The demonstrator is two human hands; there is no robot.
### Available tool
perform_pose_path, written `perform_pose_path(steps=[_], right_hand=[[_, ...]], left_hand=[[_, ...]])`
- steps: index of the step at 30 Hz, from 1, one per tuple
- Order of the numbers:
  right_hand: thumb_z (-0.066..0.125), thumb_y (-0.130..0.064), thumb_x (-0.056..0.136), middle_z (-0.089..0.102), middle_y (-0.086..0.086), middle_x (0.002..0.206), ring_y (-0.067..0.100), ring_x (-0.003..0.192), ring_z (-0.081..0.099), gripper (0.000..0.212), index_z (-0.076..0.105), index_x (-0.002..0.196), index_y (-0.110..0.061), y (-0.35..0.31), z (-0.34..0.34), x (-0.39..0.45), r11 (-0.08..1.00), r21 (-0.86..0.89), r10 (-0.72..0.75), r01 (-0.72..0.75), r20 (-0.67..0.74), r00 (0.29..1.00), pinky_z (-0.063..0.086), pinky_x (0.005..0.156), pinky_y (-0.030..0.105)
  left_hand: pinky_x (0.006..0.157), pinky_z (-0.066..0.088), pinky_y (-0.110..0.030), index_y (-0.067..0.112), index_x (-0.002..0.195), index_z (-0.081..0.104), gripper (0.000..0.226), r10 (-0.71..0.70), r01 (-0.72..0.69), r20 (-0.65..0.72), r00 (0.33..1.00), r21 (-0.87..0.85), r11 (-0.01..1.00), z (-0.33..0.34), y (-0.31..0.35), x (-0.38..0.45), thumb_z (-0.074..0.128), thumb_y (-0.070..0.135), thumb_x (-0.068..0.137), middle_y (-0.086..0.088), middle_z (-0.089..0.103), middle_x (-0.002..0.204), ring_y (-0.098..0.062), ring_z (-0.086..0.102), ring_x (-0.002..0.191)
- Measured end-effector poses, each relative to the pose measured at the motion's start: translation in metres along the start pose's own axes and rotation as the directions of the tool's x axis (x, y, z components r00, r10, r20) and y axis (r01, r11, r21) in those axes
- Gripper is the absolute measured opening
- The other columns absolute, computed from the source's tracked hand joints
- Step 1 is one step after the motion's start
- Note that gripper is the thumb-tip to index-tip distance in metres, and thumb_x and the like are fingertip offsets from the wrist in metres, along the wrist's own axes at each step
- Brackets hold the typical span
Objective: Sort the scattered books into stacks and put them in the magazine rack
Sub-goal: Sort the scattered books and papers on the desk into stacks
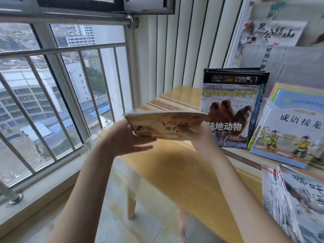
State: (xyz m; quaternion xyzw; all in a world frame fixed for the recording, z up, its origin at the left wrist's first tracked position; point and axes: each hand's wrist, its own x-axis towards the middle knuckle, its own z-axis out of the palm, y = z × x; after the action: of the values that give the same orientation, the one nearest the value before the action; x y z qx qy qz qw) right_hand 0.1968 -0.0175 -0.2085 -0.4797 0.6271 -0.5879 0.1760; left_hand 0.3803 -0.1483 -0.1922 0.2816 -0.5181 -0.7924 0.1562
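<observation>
A thin stack of tan-covered books (pixel 164 122) hangs in the air above the wooden table (pixel 184 172), gripped from both sides. My left hand (pixel 129 139) grips its left end with the thumb on the cover. My right hand (pixel 194 133) pinches its right end, fingers under the books. To the right, a stack of camel-cover animal books (pixel 231 109) stands upright in the magazine rack (pixel 245 162). Beside it leans a stack of pale blue books (pixel 291 127).
A further stack of white-covered books (pixel 298 202) leans in a lower tier at the bottom right. More picture books (pixel 273 34) stand on upper tiers at the top right. A barred window (pixel 61 85) fills the left, with white wall slats behind the table.
</observation>
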Motion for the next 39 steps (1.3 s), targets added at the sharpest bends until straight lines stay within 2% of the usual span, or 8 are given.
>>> perform_pose_path(steps=[5, 11, 18, 23, 27, 29, 33, 39], right_hand=[[0.065, -0.039, 0.076, 0.061, -0.028, 0.097, -0.017, 0.093, 0.054, 0.022, 0.058, 0.097, -0.04, 0.0, -0.05, -0.027, 0.993, 0.013, 0.116, -0.115, -0.083, 0.99, 0.039, 0.082, 0.008], [0.071, -0.039, 0.068, 0.067, -0.008, 0.106, 0.002, 0.099, 0.062, 0.051, 0.056, 0.112, -0.019, -0.008, -0.112, -0.065, 0.967, 0.177, 0.239, -0.185, -0.368, 0.899, 0.047, 0.085, 0.023], [0.076, -0.034, 0.077, 0.059, 0.001, 0.123, 0.02, 0.111, 0.056, 0.057, 0.05, 0.124, -0.013, -0.023, -0.23, -0.128, 0.845, -0.126, 0.33, -0.52, -0.643, 0.691, 0.043, 0.095, 0.036], [0.071, -0.038, 0.08, 0.043, 0.007, 0.143, 0.027, 0.124, 0.045, 0.077, 0.034, 0.142, -0.012, -0.003, -0.265, -0.185, 0.625, -0.15, 0.481, -0.766, -0.699, 0.529, 0.038, 0.097, 0.039], [0.065, -0.054, 0.078, 0.04, 0.008, 0.139, 0.029, 0.125, 0.036, 0.07, 0.045, 0.134, -0.017, 0.029, -0.263, -0.202, 0.465, -0.3, 0.506, -0.833, -0.682, 0.528, 0.037, 0.099, 0.044], [0.061, -0.058, 0.079, 0.032, 0.004, 0.146, 0.03, 0.134, 0.026, 0.076, 0.039, 0.14, -0.019, 0.037, -0.261, -0.203, 0.457, -0.311, 0.511, -0.834, -0.676, 0.532, 0.03, 0.107, 0.049], [0.057, -0.049, 0.087, 0.032, 0.003, 0.152, 0.025, 0.136, 0.034, 0.08, 0.019, 0.149, -0.016, 0.037, -0.255, -0.199, 0.589, -0.259, 0.542, -0.765, -0.576, 0.612, 0.032, 0.105, 0.037], [0.043, -0.058, 0.09, 0.018, -0.002, 0.157, 0.023, 0.142, 0.023, 0.078, 0.013, 0.151, -0.021, 0.037, -0.27, -0.196, 0.589, -0.243, 0.582, -0.771, -0.535, 0.613, 0.025, 0.111, 0.045]], left_hand=[[0.062, 0.046, -0.017, 0.023, 0.106, 0.063, 0.054, 0.385, -0.203, -0.056, 0.921, 0.775, 0.598, 0.044, -0.006, 0.0, 0.016, 0.05, 0.099, 0.003, 0.062, 0.085, 0.002, 0.056, 0.069], [0.082, 0.056, -0.027, 0.026, 0.118, 0.05, 0.03, 0.538, -0.578, 0.215, 0.815, 0.375, 0.725, 0.137, -0.042, 0.03, 0.058, 0.033, 0.091, 0.007, 0.065, 0.112, -0.009, 0.065, 0.102], [0.087, 0.052, -0.031, 0.014, 0.115, 0.051, 0.038, 0.232, -0.322, 0.252, 0.939, 0.421, 0.848, 0.269, -0.087, 0.061, 0.066, 0.033, 0.086, 0.001, 0.065, 0.111, -0.013, 0.063, 0.097], [0.076, 0.034, -0.029, 0.007, 0.107, 0.049, 0.031, 0.303, -0.422, 0.294, 0.906, 0.664, 0.618, 0.324, -0.149, 0.051, 0.058, 0.032, 0.091, -0.004, 0.056, 0.101, -0.023, 0.047, 0.109], [0.111, 0.02, -0.037, 0.003, 0.145, 0.023, 0.072, 0.372, -0.466, 0.318, 0.872, 0.771, 0.433, 0.32, -0.171, 0.052, 0.051, 0.038, 0.088, -0.01, 0.037, 0.143, -0.026, 0.013, 0.141], [0.119, 0.008, -0.043, 0.01, 0.152, -0.001, 0.095, 0.269, -0.393, 0.294, 0.917, 0.777, 0.491, 0.315, -0.173, 0.057, 0.05, 0.048, 0.081, -0.007, 0.01, 0.158, -0.027, 0.002, 0.146], [0.109, 0.036, -0.036, 0.023, 0.151, -0.013, 0.108, 0.034, -0.22, 0.321, 0.946, 0.565, 0.795, 0.308, -0.165, 0.059, 0.067, 0.041, 0.08, 0.001, 0.039, 0.145, -0.016, 0.043, 0.129], [0.105, 0.031, -0.032, 0.026, 0.153, 0.005, 0.088, 0.059, -0.188, 0.277, 0.959, 0.468, 0.864, 0.293, -0.153, 0.067, 0.06, 0.046, 0.087, 0.004, 0.033, 0.151, -0.013, 0.039, 0.132]])
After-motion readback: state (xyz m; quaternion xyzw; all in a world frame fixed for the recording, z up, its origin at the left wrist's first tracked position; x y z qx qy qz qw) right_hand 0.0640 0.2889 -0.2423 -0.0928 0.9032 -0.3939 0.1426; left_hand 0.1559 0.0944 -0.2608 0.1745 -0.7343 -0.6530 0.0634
